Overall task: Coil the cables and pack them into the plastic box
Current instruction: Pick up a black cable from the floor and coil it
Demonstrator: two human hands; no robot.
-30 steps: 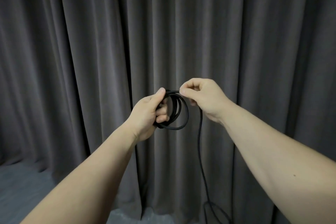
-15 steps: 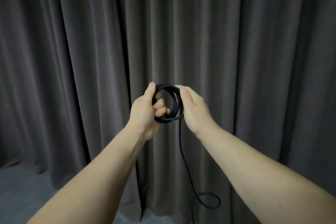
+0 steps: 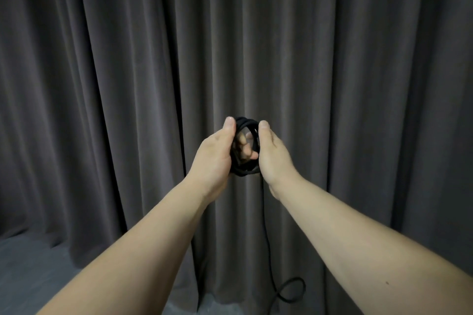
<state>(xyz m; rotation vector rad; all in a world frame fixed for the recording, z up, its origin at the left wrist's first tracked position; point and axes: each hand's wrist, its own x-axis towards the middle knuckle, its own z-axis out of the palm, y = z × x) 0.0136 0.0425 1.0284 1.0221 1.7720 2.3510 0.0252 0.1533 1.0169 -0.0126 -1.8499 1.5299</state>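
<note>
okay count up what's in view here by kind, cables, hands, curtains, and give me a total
Cable: 1, black, partly coiled, its tail hanging down
Hands: 2, left hand and right hand, both holding the coil
Curtain: 1, dark grey
Total: 4

The coil [image 3: 246, 148] sits between both hands, before the curtain [image 3: 332, 59].

The thin black rubbery-looking cable [image 3: 245, 135], coiled at the centre of the frame, has a matt, smooth jacket. Behind it, the dark grey pleated cloth curtain [image 3: 128, 71] looks soft and matt. At the lower left, the grey floor [image 3: 30, 268] appears dull and finely textured.
</note>
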